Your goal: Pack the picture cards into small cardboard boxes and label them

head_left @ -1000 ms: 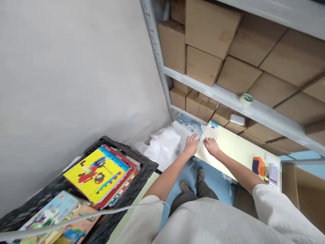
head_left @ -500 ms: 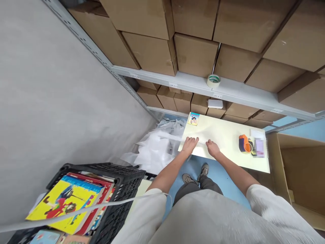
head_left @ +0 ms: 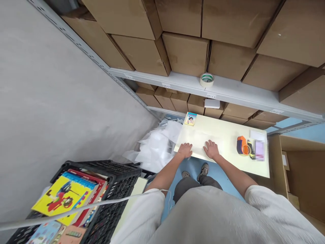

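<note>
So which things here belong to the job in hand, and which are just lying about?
Likely in the job:
left hand and right hand, both at the pale table
small book on the table
white sheets heaped beside it, perhaps

Apparently lying about:
tape roll on the shelf
orange tape dispenser
black crate with books
cardboard boxes

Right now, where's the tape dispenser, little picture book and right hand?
Tape dispenser [head_left: 243, 142]: head view, on its orange body.
Little picture book [head_left: 190, 119]: head view, on its cover.
Right hand [head_left: 212, 150]: head view, on its back.
</note>
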The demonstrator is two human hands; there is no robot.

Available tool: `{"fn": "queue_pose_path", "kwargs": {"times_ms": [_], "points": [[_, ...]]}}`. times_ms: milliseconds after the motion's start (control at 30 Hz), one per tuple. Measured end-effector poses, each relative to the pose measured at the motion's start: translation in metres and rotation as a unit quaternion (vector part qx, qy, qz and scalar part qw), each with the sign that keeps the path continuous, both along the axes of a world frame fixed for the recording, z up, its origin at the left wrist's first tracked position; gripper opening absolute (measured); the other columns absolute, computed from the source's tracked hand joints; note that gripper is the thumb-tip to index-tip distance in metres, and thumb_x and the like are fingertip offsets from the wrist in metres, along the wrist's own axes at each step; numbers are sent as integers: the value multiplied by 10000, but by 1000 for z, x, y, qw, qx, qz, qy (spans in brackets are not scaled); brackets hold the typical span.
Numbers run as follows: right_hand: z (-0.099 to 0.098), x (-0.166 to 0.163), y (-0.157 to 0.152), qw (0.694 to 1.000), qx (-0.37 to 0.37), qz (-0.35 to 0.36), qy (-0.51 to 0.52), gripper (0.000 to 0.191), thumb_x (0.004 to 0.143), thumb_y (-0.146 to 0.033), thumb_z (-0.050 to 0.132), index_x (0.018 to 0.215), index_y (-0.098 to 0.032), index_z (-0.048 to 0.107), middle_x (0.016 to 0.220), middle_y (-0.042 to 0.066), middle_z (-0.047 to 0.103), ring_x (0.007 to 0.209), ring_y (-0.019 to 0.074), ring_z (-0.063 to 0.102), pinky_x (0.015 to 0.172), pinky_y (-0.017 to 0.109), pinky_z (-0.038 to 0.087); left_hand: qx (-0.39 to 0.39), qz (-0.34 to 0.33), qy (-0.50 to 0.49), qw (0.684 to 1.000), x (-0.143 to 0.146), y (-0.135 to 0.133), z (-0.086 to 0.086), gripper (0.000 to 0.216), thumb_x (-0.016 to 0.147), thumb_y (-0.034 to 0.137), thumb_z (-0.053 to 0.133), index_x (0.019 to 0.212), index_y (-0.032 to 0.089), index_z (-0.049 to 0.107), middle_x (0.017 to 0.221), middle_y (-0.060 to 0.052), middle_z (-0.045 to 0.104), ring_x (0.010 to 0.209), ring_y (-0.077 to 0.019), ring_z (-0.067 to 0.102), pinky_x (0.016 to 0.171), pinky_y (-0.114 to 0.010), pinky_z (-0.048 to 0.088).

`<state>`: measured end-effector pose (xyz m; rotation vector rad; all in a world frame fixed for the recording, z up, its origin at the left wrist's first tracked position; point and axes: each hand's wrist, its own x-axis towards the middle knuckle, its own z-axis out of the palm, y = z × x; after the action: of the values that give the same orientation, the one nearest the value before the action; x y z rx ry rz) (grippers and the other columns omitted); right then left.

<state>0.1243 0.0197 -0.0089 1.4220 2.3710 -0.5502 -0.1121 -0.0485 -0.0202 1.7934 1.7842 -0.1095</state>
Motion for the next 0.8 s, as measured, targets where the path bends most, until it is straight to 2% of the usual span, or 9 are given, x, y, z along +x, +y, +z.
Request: {"fn": "queue_pose_path", "kwargs": {"times_ms": [100,233,333,467,567,667,800], "points": [[-8,4,0,999,-31,-20,-34,634,1125,-444,383,1708,-195,372,1803,192,273,1618,356,306,1282,532,257,-17,2,14,1000,2,-4,-5,346,981,199,552,1309,195,660,1366,-189,655,1295,-353,610,1149,-525,423],[-20,7,-1,997,-61,-7,-45,696,1102,-408,415,1745,-170,291,1839,185,168,1683,348,187,1323,527,184,19,25,-24,999,-1,1,-13,392,915,120,585,1292,173,677,1345,-222,658,1350,-371,586,1202,-540,392],[-27,7,0,997,-59,-5,-45,721,1094,-404,422,1756,-170,255,1847,188,118,1702,344,139,1341,526,136,68,41,-82,993,-3,9,-23,520,912,195,635,1432,220,635,1527,-213,586,1496,-374,488,1275,-549,327],[-27,1,6,997,-57,-11,-51,746,1076,-378,459,1762,-189,236,1851,176,104,1710,331,110,1343,524,122,48,47,-104,992,-11,15,-42,708,911,395,706,1589,269,547,1723,-194,433,1640,-421,309,1335,-630,180],[-20,-12,14,998,-37,-38,-42,705,1074,-354,459,1740,-187,298,1844,175,154,1697,330,147,1336,531,142,36,46,-92,994,-22,16,-53,781,918,489,705,1639,258,512,1776,-195,355,1682,-434,209,1347,-657,73],[-14,-40,27,997,3,-82,1,623,1079,-340,446,1679,-176,412,1795,187,291,1630,343,288,1306,524,241,43,45,-88,994,-38,20,-61,808,934,509,685,1672,252,478,1801,-184,310,1697,-421,169,1351,-655,21],[-16,-96,61,977,-15,-204,55,557,1083,-361,446,1607,-178,502,1647,189,493,1469,318,500,1196,450,420,39,29,-79,996,-54,31,-66,822,953,515,661,1703,272,428,1821,-150,276,1703,-412,151,1352,-666,8]]}}
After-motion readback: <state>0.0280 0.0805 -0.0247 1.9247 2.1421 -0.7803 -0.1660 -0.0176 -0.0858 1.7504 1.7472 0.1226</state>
